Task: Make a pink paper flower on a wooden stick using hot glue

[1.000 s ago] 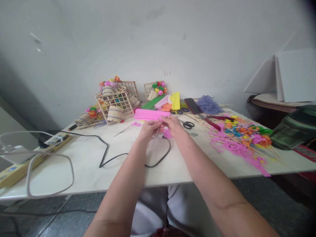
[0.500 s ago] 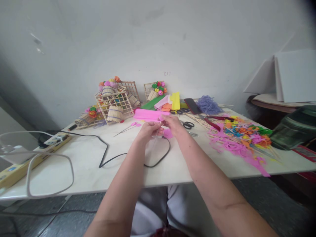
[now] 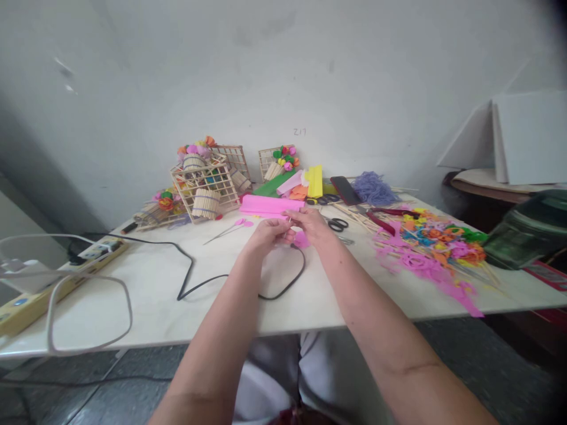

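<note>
Over the middle of the white table, my left hand (image 3: 270, 231) and my right hand (image 3: 309, 223) meet fingertip to fingertip. Both are closed in a pinch on a thin pale stick (image 3: 290, 219), mostly covered by my fingers. A bit of pink paper (image 3: 302, 239) lies just under the hands. Behind them stretches a folded pink paper strip (image 3: 271, 205). To the left rest thin sticks (image 3: 221, 234) and small pink paper discs (image 3: 248, 224). Black-handled scissors (image 3: 338, 224) lie right of my right hand.
Bamboo lattice frames (image 3: 221, 184) with paper flowers stand at the back left. Red-handled pliers (image 3: 381, 224), a phone (image 3: 345, 190), purple strands (image 3: 374, 188) and colourful paper scraps (image 3: 443, 239) spread rightward to a green jar (image 3: 525, 230). A black cable (image 3: 188, 274) crosses from a power strip (image 3: 66, 289).
My fingertips have shifted slightly around the thin stick. The length that showed below my hands and the pink piece at my right fingertips are less visible now.
</note>
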Motion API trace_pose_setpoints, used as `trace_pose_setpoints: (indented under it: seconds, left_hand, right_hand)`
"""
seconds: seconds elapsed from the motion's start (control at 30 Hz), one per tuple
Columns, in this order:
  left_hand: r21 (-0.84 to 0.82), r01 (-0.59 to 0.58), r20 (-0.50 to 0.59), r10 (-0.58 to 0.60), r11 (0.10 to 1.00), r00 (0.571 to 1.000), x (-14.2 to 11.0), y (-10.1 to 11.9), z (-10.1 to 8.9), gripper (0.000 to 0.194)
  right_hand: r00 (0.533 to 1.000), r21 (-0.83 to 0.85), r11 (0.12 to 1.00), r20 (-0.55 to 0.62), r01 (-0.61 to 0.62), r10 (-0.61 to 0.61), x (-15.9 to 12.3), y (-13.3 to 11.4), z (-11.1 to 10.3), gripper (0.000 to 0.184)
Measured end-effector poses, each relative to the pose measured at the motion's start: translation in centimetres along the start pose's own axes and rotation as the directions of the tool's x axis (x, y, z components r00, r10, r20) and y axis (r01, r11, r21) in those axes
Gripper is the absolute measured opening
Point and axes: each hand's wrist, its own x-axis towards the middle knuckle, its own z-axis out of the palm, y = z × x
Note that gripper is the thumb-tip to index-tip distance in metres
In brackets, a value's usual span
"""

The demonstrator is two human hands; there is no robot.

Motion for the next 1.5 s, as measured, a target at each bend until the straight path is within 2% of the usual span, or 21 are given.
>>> trace_pose_setpoints:
  seconds: [0.1, 0.43, 0.63, 0.77, 0.87, 0.97, 1.23, 1.37, 1.5]
  left_hand:
    - [-0.012, -0.006, -0.003, 0.006, 1.0, 1.0, 0.0, -0.1, -0.1, 0.023]
    - [-0.021, 0.021, 0.032, -0.02, 1.0, 0.999, -0.2, 0.1, 0.1, 0.025]
    - [-0.043, 0.034, 0.118, -0.028, 0.999, 0.993, -0.5, 0.4, 0.1, 0.028]
    - [-0.011, -0.006, 0.065, 0.006, 1.0, 0.998, -0.4, 0.4, 0.1, 0.027]
    - [0.015, -0.035, 0.004, 0.035, 0.999, 0.999, -0.3, 0.4, 0.2, 0.028]
    - [0.037, -0.052, -0.041, 0.054, 0.998, 0.998, -0.2, 0.3, 0.2, 0.028]
    - [0.103, -0.04, -0.076, 0.048, 0.994, 0.996, 0.1, 0.0, 0.0, 0.029]
    - [0.12, -0.03, -0.073, 0.039, 0.992, 0.997, 0.2, -0.2, 0.2, 0.032]
    - [0.134, -0.022, -0.064, 0.031, 0.991, 0.997, 0.2, -0.3, 0.2, 0.032]
  right_hand:
    - [0.999, 0.01, 1.0, 0.035, 0.016, -0.017, 0.0, 0.0, -0.2, 0.02]
    - [0.993, 0.031, 0.994, -0.052, 0.107, -0.105, 0.4, 0.3, -0.4, 0.016]
    - [0.989, 0.079, 0.986, 0.024, 0.146, -0.148, 0.2, -0.1, -0.4, 0.022]
    - [0.992, 0.053, 0.994, 0.07, 0.098, -0.102, 0.2, 0.0, -0.6, 0.03]
    - [0.997, 0.019, 0.997, 0.027, 0.07, -0.071, 0.5, 0.3, -0.9, 0.04]
    - [0.997, -0.002, 0.997, -0.022, 0.072, -0.072, 0.8, 0.5, -1.1, 0.043]
    - [0.988, -0.124, 0.987, -0.105, 0.1, -0.113, 0.5, 0.4, -0.6, 0.028]
    - [0.984, -0.104, 0.987, -0.118, 0.12, -0.132, 0.4, 0.5, -0.4, 0.019]
    - [0.979, -0.054, 0.987, -0.129, 0.153, -0.158, 0.5, 0.6, -0.4, 0.018]
